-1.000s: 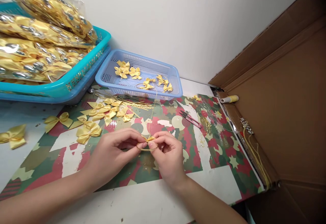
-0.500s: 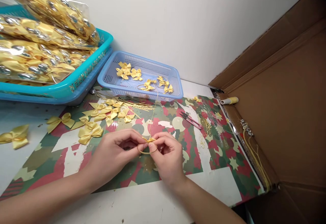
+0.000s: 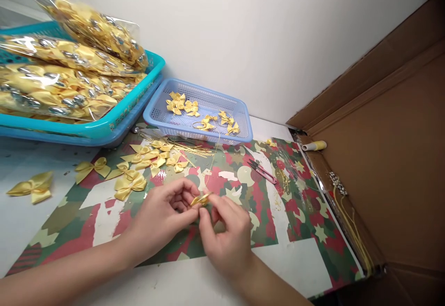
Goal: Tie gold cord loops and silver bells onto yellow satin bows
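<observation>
My left hand pinches a small gold bow between thumb and fingers above the patterned sheet. Against the bow's right side are the fingertips of my right hand, also closed on it. A thin gold cord runs from the bow up toward the blue basket. Part of the bow is hidden by my fingers. Several loose yellow bows lie to the left of my hands, with gold wire strips behind them.
A teal basket with bagged bows stands at the left. Pink-handled snips lie right of my hands. A thread spool rests by the cardboard wall. Gold cords hang along the right edge.
The bow has turned in my fingers, and the loop that hung below it no longer shows. My right thumb has moved down and left. The view has shifted slightly left.
</observation>
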Tool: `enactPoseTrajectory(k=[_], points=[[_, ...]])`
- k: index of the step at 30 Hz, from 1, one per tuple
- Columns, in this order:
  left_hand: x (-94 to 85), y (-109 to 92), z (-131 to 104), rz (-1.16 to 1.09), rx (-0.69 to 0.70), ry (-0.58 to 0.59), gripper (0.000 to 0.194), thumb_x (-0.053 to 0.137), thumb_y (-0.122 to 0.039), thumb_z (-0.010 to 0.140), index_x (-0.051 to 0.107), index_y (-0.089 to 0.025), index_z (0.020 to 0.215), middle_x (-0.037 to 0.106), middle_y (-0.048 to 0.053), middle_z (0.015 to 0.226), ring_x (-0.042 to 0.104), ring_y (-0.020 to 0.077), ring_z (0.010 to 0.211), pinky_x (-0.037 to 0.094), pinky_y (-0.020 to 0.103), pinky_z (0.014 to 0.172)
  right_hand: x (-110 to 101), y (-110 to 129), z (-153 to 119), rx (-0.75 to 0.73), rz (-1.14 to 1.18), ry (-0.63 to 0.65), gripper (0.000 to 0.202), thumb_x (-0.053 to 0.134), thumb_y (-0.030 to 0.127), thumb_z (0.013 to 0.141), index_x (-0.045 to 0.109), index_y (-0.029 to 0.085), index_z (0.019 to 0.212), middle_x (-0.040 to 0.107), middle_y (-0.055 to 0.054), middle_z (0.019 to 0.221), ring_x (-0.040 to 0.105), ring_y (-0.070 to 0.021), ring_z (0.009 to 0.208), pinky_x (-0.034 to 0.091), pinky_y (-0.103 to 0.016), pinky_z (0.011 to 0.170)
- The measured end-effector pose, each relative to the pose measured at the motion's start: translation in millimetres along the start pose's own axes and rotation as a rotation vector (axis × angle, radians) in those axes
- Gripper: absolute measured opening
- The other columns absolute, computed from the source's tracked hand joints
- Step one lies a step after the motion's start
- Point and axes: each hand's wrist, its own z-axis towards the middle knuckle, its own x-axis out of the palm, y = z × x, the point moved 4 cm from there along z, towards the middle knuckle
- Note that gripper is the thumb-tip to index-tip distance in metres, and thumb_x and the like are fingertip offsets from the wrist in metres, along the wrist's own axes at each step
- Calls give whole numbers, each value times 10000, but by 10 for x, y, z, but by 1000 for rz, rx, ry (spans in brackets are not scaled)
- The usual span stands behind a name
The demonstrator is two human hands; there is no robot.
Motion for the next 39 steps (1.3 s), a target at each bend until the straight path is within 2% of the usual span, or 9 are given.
enactPoseTrajectory(k=[2, 6, 10, 14, 17, 21, 26, 34, 39], points=[[11, -26, -23, 65, 59, 13, 93, 688, -267, 781, 608, -219, 781, 610, -34, 634, 586, 129, 557, 506, 207, 484, 8, -40, 36, 76, -97, 61, 182, 562, 167, 841, 728, 176, 915, 451, 37, 546, 418, -129, 486, 308, -259, 496], [53, -41, -62, 157, 186, 43, 76, 640, -226, 809, 580, -229, 762, 598, -40, 628, 577, 127, 536, 510, 218, 493, 0, -139, 97, 302, -143, 170, 155, 594, 223, 825, 666, 200, 690, 371, 49, 500, 357, -124, 476, 256, -267, 498], [79, -32, -92, 191, 260, 33, 104, 613, -167, 772, 559, -233, 713, 577, -46, 606, 548, 119, 513, 464, 211, 469, 11, -164, 110, 444, -9, 230, 241, 595, 179, 779, 551, 202, 544, 385, 42, 527, 368, -119, 515, 256, -258, 497], [60, -30, -69, 134, 163, 40, 112, 645, -200, 772, 547, -231, 728, 553, -54, 622, 522, 111, 507, 437, 208, 462, 12, -187, 103, 538, 284, 220, 186, 612, 243, 811, 627, 196, 631, 461, 25, 635, 409, -117, 563, 311, -249, 508], [2, -32, 16, -12, 6, 9, 197, 713, -271, 741, 521, -226, 739, 534, -60, 651, 505, 105, 526, 419, 202, 464, -53, -173, 133, 475, 528, 234, 196, 636, 342, 858, 683, 202, 728, 499, 3, 749, 465, -130, 640, 381, -253, 565], [-84, -58, 153, -160, -119, -41, 352, 795, -299, 632, 459, -226, 705, 517, -73, 639, 538, 119, 581, 457, 221, 536, -267, -99, 221, 260, 740, 280, 248, 630, 419, 918, 689, 238, 759, 595, -30, 817, 549, -179, 795, 460, -307, 748], [-165, -87, 242, -181, -111, -94, 374, 801, -307, 602, 443, -230, 681, 513, -77, 624, 538, 122, 580, 450, 229, 544, -612, -92, 316, 194, 900, 111, 210, 632, 420, 938, 695, 290, 786, 502, 9, 499, 548, -209, 735, 464, -325, 744], [-151, 36, 272, -222, -104, -46, 392, 799, -352, 647, 435, -244, 742, 479, -93, 621, 510, 106, 507, 402, 200, 458, -988, -148, 367, 219, 946, -138, 183, 717, 428, 885, 682, 295, 764, 307, 56, 465, 476, -174, 612, 453, -324, 700], [-205, -4, 296, -164, -38, -61, 367, 815, -332, 647, 475, -236, 745, 522, -80, 627, 564, 127, 565, 484, 238, 557, -1246, -127, 390, 237, 983, -279, 185, 776, 393, 824, 654, 285, 735, 204, 78, 484, 406, -162, 546, 431, -327, 657]])
